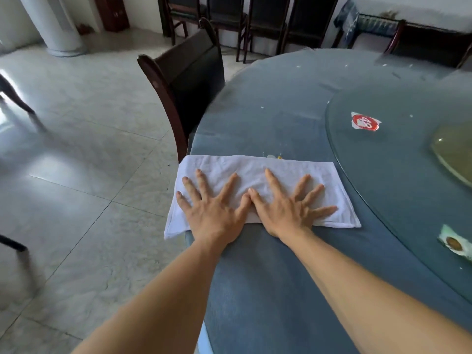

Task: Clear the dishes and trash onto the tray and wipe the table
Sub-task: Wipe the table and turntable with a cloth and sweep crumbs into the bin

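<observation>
A white folded towel lies flat near the left edge of the round table with a blue-grey cloth; its left end hangs slightly over the edge. My left hand presses on the towel's left half with fingers spread straight. My right hand presses on its right half the same way, thumbs touching. A small yellowish food smear sits just beyond the towel's far edge. White crumbs dot the cloth further off.
A glass turntable covers the table's right part, with a red round label and another scrap under it. A dark wooden chair stands at the table's left edge. More chairs line the back wall. Tiled floor lies left.
</observation>
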